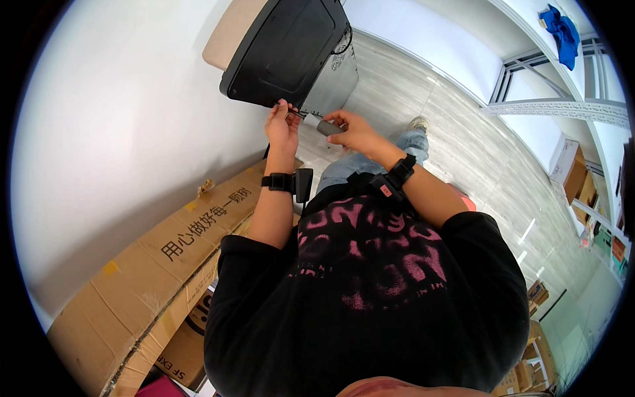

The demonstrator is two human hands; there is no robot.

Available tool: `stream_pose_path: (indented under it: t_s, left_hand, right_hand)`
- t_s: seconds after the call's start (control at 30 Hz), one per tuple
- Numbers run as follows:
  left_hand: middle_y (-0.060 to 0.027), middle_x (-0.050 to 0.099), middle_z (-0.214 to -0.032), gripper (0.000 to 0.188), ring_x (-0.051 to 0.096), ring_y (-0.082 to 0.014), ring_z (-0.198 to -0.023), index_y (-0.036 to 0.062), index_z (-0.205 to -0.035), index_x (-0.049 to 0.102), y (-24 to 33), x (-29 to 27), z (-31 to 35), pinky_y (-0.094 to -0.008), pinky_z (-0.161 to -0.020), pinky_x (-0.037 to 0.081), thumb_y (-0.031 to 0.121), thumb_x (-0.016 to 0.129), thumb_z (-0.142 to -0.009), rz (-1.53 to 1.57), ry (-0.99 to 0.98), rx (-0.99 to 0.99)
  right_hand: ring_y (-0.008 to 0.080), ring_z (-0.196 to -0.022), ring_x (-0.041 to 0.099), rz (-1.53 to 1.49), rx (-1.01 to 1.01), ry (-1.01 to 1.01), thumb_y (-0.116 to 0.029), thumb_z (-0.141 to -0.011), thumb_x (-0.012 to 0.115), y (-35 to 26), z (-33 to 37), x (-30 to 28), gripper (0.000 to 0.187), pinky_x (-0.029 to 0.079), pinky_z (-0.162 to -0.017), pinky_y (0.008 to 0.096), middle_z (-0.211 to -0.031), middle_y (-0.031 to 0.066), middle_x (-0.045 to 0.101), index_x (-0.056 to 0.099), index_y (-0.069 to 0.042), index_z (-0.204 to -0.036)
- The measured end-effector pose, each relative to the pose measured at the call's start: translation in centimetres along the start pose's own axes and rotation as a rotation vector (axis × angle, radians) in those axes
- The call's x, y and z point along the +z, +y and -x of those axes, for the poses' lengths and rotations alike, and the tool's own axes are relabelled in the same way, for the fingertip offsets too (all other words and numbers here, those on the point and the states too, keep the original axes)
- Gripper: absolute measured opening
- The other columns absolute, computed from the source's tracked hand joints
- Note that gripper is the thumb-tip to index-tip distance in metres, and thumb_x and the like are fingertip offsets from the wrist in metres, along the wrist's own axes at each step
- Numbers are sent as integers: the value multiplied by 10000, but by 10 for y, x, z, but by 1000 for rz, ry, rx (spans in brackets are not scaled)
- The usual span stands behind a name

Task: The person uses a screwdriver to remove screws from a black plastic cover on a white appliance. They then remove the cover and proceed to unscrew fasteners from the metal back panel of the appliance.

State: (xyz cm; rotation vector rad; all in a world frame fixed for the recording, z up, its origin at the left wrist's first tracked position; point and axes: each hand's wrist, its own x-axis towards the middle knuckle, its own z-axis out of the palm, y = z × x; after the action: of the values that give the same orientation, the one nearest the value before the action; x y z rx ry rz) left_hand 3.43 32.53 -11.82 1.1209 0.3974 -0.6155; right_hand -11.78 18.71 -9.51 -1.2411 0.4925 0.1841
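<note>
A large black plastic panel point(281, 49) with rounded corners stands tilted at the top, in front of a beige board point(223, 33). My left hand point(284, 127) is at the panel's lower edge, its thumb and fingers pinched together there; what lies between them is too small to make out. My right hand point(360, 135) is closed round the grey handle of what looks like a screwdriver point(329, 127). Its pale front end and thin dark shaft point left toward the panel's edge, beside my left fingers. A short black cable point(345, 41) loops from the panel's right side.
Beneath the panel stands a grey, box-like block point(334, 83). Long cardboard cartons point(132, 291) lie along the white wall point(112, 119) at my left. White metal shelving point(562, 112) rises at the right, with a blue cloth point(562, 36) on top. Wood-look flooring point(463, 126) lies between.
</note>
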Motion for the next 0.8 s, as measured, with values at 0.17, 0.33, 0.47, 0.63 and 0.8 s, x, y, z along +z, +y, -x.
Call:
stream_pose_path:
  t_s: [0.17,0.33,0.47,0.63,0.8]
  left_hand:
    - [-17,601,-855,110,595,-142,-758,106,-1011,549,-1,2,-2,-277,-664,502,104,574,-904,-45,28,8]
    - [-32,600,-885,123,600,-160,-779,89,-1044,539,-1,3,-1,-304,-709,522,90,536,-921,21,29,6]
    - [-37,598,-891,128,600,-163,-783,78,-1052,536,0,0,0,-312,-712,526,104,532,-926,50,-1,-12]
    - [-28,594,-873,139,597,-153,-760,78,-1049,541,1,-6,-4,-295,-676,520,128,554,-920,-19,4,-32]
    - [-21,596,-868,139,599,-147,-747,84,-1056,548,2,-8,-10,-281,-668,517,115,549,-921,-79,42,-32]
  right_hand:
    - [122,-718,543,-47,-77,49,-87,-760,708,6,-2,3,435,454,-551,253,-942,58,538,540,-77,-1161]
    - [157,-763,618,-588,253,-201,-200,-832,654,-4,2,-12,431,456,-536,267,-993,78,556,498,-83,-1216]
    - [159,-763,620,-388,222,-133,-198,-832,647,-7,6,-7,442,467,-542,263,-1002,72,557,491,-84,-1230]
    - [119,-762,563,18,4,15,-84,-784,660,-2,1,2,456,432,-531,229,-964,41,551,508,-93,-1215]
    - [118,-752,566,-11,16,-18,-92,-794,653,-3,-2,0,440,425,-517,233,-955,39,554,508,-78,-1209]
